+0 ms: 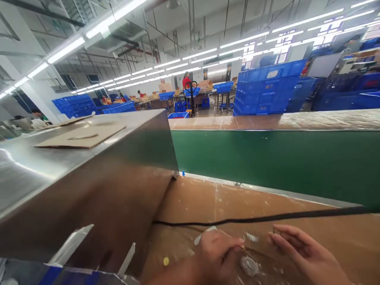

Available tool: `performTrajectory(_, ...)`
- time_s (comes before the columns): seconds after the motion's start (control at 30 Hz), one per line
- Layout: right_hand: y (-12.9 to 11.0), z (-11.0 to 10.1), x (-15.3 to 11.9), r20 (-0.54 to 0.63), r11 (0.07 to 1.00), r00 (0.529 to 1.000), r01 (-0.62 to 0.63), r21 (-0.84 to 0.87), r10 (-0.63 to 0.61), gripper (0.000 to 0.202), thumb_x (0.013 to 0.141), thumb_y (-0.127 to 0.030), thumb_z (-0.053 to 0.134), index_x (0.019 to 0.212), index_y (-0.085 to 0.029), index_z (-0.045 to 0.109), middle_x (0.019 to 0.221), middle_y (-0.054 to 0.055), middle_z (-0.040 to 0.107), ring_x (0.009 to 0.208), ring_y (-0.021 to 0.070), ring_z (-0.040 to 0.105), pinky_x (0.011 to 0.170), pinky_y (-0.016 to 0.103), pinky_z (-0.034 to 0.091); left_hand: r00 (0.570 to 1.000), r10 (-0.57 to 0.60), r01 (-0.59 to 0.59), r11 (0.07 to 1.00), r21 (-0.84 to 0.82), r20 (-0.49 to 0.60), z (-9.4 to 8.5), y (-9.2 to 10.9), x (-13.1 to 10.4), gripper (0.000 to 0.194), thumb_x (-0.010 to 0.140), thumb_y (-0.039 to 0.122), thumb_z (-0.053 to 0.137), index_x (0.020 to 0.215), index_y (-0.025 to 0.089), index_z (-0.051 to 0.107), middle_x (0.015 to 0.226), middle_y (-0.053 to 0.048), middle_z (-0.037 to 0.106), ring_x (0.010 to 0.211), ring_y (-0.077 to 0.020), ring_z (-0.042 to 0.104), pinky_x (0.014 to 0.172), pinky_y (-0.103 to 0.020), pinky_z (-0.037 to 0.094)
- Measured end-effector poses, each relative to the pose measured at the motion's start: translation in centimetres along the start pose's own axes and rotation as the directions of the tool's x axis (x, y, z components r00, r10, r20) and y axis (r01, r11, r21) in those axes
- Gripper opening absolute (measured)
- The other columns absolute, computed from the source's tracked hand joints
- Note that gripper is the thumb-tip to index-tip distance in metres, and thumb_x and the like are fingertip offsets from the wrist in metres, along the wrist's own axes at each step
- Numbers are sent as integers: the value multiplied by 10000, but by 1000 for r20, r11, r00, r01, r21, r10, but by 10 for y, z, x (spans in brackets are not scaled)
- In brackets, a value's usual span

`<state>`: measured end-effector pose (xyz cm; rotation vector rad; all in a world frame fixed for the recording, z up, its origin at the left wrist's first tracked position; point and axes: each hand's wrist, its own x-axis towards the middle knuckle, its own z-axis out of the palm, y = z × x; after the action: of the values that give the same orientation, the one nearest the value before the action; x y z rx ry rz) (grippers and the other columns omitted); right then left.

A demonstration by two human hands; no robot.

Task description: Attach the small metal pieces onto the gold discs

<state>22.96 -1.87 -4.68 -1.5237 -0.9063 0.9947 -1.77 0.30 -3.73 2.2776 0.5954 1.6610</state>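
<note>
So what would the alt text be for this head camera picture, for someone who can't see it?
Two bare hands rest low on a brown worktop: the left hand curled by a small white scrap, the right hand flat, fingers extended. A black cable crosses in front of a green conveyor belt, with a steel housing at left and blue crates behind.

Beside the silver-grey metal housing [74, 174] runs a dark green conveyor belt [276, 162]. In front of the belt, the worktop [237, 206] is brown with white flecks, crossed by a black cable [267, 217]. Beyond the belt stand bright blue crates [264, 91].
</note>
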Motion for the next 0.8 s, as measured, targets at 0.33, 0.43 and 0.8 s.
performTrajectory(0.33,-47,14,-29,184,989,973,127,80,-139,632,722,-694,852,960,-120,738,816,109,721,707,187,723,585,214,603,974,-89,82,996,44,207,-17,15,31,143,1001,132,604,1104,144,703,939,-17,767,809,-94,733,778,-178,571)
performTrajectory(0.43,-46,13,-30,201,979,962,165,120,-187,535,806,-608,825,1039,-131,759,913,119,738,803,204,747,585,213,606,966,-146,139,989,47,212,-16,11,30,149,1008,150,602,1105,152,716,927,-10,770,797,-87,737,760,-167,573)
performTrajectory(0.8,-52,1,-38,289,876,873,452,-171,-394,239,899,-393,753,947,-162,791,882,66,730,761,132,695,708,237,602,810,-509,567,808,-164,290,-7,4,23,203,982,273,636,1064,148,773,935,-34,778,805,-105,751,747,-174,605)
